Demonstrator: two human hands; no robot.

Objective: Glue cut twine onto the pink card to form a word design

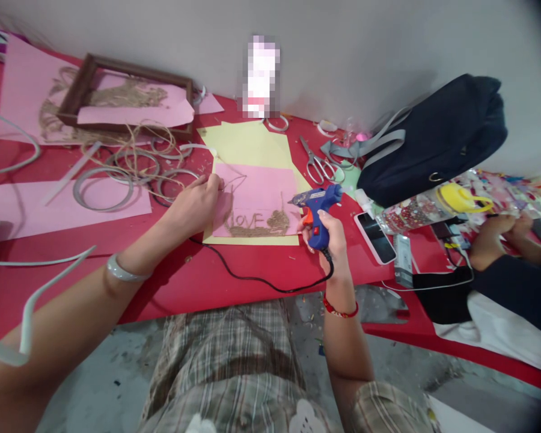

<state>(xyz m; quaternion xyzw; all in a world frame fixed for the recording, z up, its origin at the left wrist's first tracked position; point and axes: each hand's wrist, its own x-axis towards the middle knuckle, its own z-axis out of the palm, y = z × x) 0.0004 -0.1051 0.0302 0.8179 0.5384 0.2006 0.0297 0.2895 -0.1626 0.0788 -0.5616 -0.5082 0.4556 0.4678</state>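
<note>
Blue-and-orange hot glue gun with black cord, clenched in right-hand fingers, at 3 o'clock of pink paper card bearing rough jute-twine "LOVE" lettering. Left-hand fingers, ungripping, rest at card's 9 o'clock edge. Card lies on yellow paper, red surface.

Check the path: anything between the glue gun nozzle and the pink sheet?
Nothing visible. The blue hot glue gun in the right hand points its nozzle over the pink paper; the left hand sits at the paper's other edge.
</note>
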